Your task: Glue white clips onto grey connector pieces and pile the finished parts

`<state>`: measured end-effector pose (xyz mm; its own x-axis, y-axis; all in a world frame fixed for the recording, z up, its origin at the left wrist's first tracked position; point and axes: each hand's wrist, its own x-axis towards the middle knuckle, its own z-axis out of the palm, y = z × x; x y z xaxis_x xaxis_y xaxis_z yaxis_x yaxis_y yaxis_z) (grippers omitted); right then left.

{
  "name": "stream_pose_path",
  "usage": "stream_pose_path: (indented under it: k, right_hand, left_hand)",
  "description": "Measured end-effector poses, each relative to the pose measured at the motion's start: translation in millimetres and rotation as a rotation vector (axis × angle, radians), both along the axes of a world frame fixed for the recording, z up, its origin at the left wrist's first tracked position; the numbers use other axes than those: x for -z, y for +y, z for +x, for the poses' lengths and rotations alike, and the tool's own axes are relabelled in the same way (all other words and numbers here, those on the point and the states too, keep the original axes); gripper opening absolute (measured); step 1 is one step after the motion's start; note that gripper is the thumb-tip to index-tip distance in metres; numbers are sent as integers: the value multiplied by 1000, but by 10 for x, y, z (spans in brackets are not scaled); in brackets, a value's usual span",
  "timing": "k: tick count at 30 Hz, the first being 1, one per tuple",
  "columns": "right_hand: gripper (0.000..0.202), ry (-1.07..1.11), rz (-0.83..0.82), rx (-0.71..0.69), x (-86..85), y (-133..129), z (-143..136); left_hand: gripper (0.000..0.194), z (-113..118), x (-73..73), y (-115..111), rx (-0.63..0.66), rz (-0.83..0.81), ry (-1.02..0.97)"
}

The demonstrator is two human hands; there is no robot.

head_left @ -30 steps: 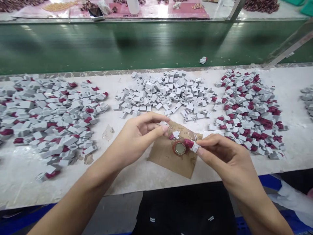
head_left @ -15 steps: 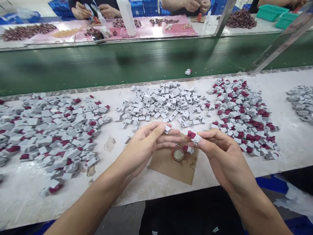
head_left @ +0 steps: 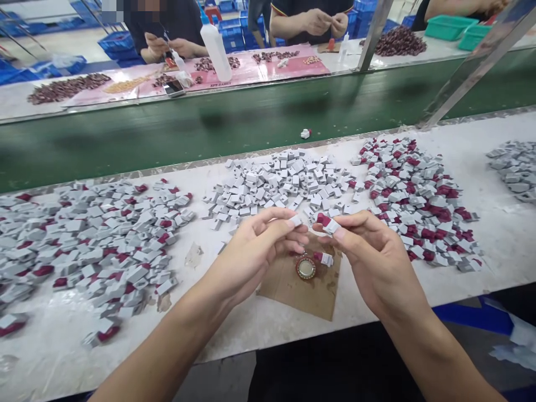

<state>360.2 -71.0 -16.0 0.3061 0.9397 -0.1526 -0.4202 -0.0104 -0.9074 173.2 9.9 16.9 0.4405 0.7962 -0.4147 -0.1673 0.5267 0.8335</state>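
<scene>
Beyond grey pieces [head_left: 285, 181] on a white worktable [head_left: 67, 357], green belt [head_left: 167, 137], blue bins [head_left: 232, 38]

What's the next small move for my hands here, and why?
Perhaps ease the gray piece in your left hand toward the maroon end of the two-color piece in your right hand: both are pinched close but apart, that end facing left.
</scene>
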Motion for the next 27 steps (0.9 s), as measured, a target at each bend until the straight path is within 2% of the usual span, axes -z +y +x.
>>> stream_pose_path:
  k: [5, 9, 14, 18, 24, 27]
  right_hand:
    - [11, -54, 40, 5, 0, 5, 34]
    - [9, -122, 51, 13, 31, -3, 67]
    - [9, -108, 59, 1, 49, -9, 58]
    - [11, -86, 43, -1, 35, 2, 57]
    - [9, -126, 70, -8, 40, 28, 75]
    - [8, -196, 52, -25, -3, 35, 96]
  left_hand:
    - [24, 118, 23, -18, 54, -23, -72]
    - [21, 147, 60, -41, 61, -20, -87]
    - [18, 178, 95, -77, 8, -3, -87]
    - [22, 192, 87, -93, 18, -42, -76]
    - [24, 211, 109, -88, 32, 23, -59]
    - [21, 209, 119, -84, 51, 136, 5]
